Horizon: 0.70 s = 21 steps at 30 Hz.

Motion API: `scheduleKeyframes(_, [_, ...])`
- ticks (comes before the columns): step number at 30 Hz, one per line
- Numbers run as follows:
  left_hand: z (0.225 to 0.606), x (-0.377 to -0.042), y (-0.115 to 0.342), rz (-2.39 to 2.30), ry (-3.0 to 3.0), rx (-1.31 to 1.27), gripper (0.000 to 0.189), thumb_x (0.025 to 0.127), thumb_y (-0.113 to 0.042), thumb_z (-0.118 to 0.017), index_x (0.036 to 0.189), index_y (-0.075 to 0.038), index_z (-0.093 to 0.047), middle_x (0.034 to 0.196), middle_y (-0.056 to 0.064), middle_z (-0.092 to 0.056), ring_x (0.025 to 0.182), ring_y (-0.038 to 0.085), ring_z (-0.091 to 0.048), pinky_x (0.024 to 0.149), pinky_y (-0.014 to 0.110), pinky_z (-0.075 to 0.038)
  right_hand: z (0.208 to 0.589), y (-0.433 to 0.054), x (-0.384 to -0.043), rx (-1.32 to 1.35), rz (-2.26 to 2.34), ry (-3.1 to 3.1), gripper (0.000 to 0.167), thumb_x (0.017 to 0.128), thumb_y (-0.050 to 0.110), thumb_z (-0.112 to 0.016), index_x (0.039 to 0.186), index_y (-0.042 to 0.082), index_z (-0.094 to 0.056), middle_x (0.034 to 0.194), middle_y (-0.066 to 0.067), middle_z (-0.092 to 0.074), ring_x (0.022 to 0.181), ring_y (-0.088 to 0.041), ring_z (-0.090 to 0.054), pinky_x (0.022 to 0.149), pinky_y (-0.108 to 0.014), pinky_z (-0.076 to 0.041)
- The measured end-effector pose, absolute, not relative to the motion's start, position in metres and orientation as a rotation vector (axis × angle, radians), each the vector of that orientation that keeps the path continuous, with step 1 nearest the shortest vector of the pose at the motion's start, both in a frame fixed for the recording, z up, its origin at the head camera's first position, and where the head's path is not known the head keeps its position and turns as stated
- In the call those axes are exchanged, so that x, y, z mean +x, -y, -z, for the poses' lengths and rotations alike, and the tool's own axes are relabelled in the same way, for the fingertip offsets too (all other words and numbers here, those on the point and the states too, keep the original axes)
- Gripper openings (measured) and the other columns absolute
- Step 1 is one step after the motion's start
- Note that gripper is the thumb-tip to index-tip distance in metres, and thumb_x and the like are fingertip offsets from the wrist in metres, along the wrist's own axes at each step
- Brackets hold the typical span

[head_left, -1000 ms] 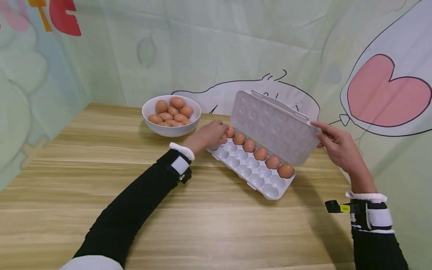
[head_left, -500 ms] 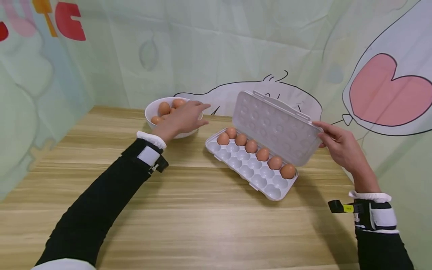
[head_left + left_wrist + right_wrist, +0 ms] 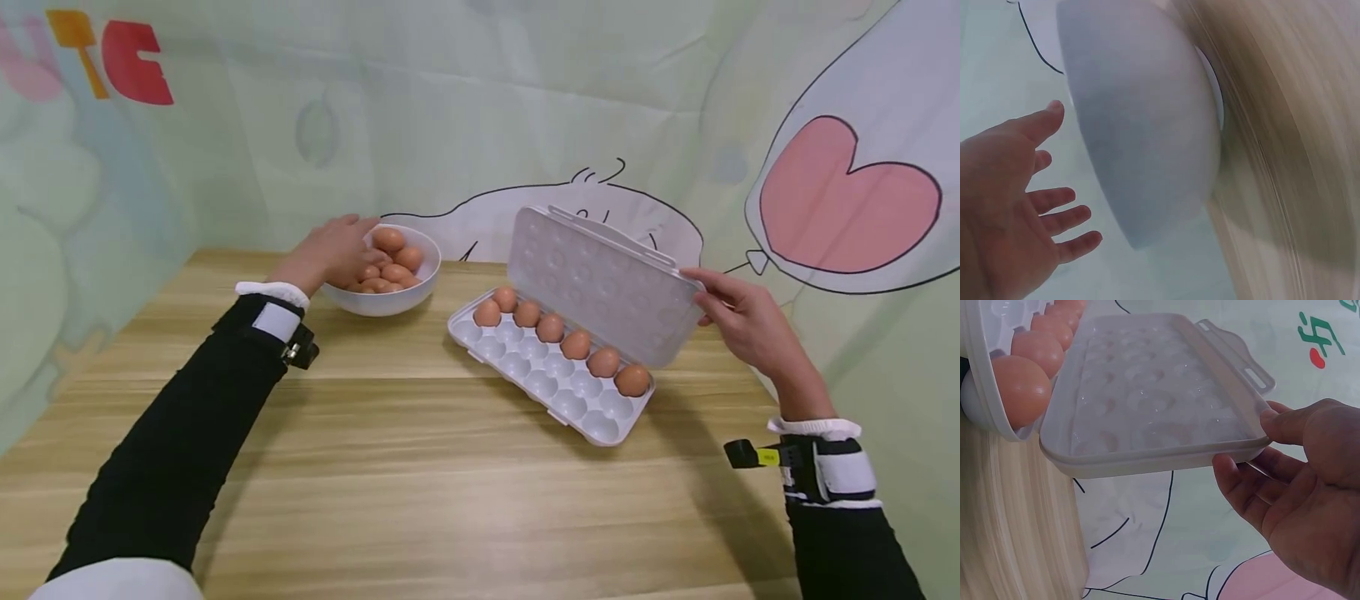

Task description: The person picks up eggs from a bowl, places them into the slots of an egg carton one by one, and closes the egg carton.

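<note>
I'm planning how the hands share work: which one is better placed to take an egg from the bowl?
Probably the left hand: it is at the bowl, near the eggs inside, holding nothing. The right hand grips the raised lid, farther from the bowl.

Tray (image 3: 542, 383): white plastic, smooth, glossy in the cups.
Lid (image 3: 600, 283): thin plastic, cloudy translucent, dimples catching glints.
Eggs (image 3: 576, 344): smooth shells, soft sheen.
Bowl (image 3: 382, 305): white, smooth, low sheen; plastic or ceramic, cannot tell.
Table (image 3: 465, 517): wood-grain surface, smooth, satin.
Backdrop (image 3: 487, 108): printed sheet, creased, matt.
Sleeves (image 3: 157, 467): black cloth, matt.
</note>
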<state>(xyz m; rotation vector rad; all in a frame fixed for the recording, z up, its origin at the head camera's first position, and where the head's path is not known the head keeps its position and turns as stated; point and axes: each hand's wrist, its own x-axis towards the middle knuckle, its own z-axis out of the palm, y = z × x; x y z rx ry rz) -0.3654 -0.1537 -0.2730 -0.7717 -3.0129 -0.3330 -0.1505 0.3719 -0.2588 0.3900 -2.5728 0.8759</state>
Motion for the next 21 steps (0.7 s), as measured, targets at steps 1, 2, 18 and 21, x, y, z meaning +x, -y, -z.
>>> scheduleKeyframes(1, [0.274,-0.368,0.157,0.308,3.019,-0.773,0.065,0.102,-0.025,-0.057,0.159,-0.004,-0.032,0.153,0.030,-0.039,0.139,0.048,-0.036,0.110,0.063,-0.034,0.258,-0.371,-0.151,0.391,-0.876,2.576,0.038,0.107,0.004,-0.052,0.144,0.001,-0.058,0.129,-0.027,-0.063,0.091,-0.009,-0.060,0.073,-0.012,-0.050])
scheduleKeyframes(2, [0.275,-0.371,0.160,0.300,3.022,-0.764,0.065,0.102,-0.024,-0.057,0.159,-0.003,-0.032,0.152,0.031,-0.039,0.139,0.049,-0.036,0.110,0.063,-0.034,0.258,-0.371,-0.151,0.393,-0.876,2.578,0.038,0.107,0.004,-0.052,0.144,0.001,-0.058,0.128,-0.027,-0.063,0.091,-0.010,-0.061,0.072,-0.011,-0.050])
scheduleKeyframes(18, [0.297,-0.393,0.184,0.180,2.868,-0.610,0.038,0.100,-0.009,-0.048,0.131,0.009,-0.062,0.128,0.036,-0.053,0.121,0.052,-0.040,0.100,0.066,-0.034,0.259,-0.359,-0.151,0.383,-0.872,2.589,0.038,0.107,0.004,-0.051,0.144,0.002,-0.058,0.130,-0.026,-0.064,0.092,-0.022,-0.062,0.072,-0.014,-0.051])
scheduleKeyframes(21, [0.299,-0.396,0.185,0.179,2.854,-0.616,0.036,0.101,-0.008,-0.048,0.129,0.011,-0.061,0.124,0.036,-0.055,0.117,0.052,-0.044,0.101,0.065,-0.037,0.257,-0.357,-0.152,0.386,-0.867,2.584,0.037,0.107,0.004,-0.052,0.144,0.002,-0.059,0.129,-0.026,-0.064,0.091,-0.020,-0.062,0.072,-0.013,-0.051])
